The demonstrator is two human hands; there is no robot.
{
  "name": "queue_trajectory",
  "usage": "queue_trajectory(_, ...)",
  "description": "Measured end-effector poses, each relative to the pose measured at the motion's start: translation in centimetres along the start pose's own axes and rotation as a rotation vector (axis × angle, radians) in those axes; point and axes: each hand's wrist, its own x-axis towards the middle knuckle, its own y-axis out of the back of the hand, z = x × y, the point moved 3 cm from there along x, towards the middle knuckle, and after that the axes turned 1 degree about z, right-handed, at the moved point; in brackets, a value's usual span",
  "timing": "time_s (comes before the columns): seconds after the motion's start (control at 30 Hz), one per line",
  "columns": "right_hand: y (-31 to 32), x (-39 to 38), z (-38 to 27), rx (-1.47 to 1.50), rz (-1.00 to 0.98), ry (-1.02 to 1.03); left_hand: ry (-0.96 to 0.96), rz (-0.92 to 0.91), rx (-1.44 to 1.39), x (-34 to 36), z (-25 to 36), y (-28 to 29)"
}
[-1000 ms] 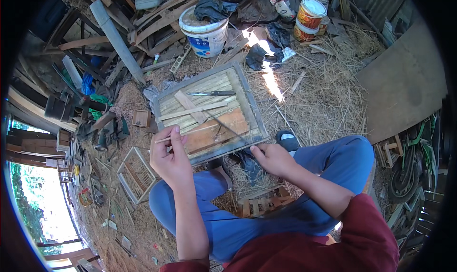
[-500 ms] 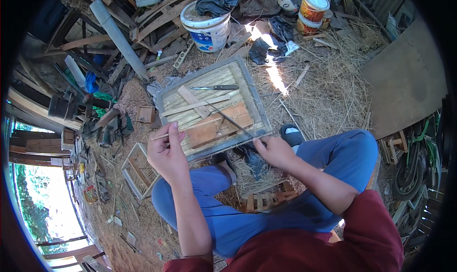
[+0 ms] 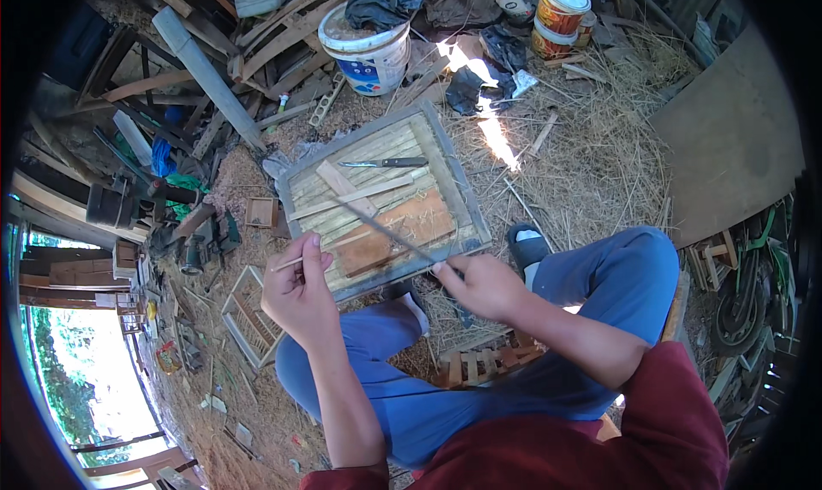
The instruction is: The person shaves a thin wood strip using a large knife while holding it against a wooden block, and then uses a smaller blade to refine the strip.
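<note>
Left hand (image 3: 297, 291) pinching a stick (image 3: 285, 265) — right hand (image 3: 486, 288) slanting inward, clamped on a rod (image 3: 387, 231).

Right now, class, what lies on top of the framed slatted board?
A black-handled knife, a long pale strip, a short wooden piece and a reddish-brown plank. Whatever is directly beneath them is covered; the dark rod in the right hand hides some plank.

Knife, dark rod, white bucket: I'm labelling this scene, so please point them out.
Knife (image 3: 390, 163): head view, handle near the blade.
Dark rod (image 3: 390, 231): head view, middle of shaft.
White bucket (image 3: 370, 63): head view, printed outer wall.
</note>
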Motion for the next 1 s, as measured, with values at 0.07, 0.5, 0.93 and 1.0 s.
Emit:
queue_trajectory(0.07, 0.1, -0.7, -1.0, -0.037, 0.011, 0.033, 0.013, -0.023, 0.014, -0.1, 0.1, 0.1)
queue_trajectory(0.5, -0.8, 0.3, 3.6, -0.089, 0.047, -0.02, 0.02, -0.043, -0.031, -0.3, 0.2, -0.3)
queue_trajectory(0.93, 0.3, -0.4, 2.6, -0.108, 0.048, -0.079, 0.009, -0.039, -0.018, -0.4, 0.1, -0.3)
queue_trajectory(1.0, 0.1, -1.0, 1.8, -0.097, 0.023, -0.047, -0.02, -0.062, 0.004, -0.4, 0.2, -0.2)
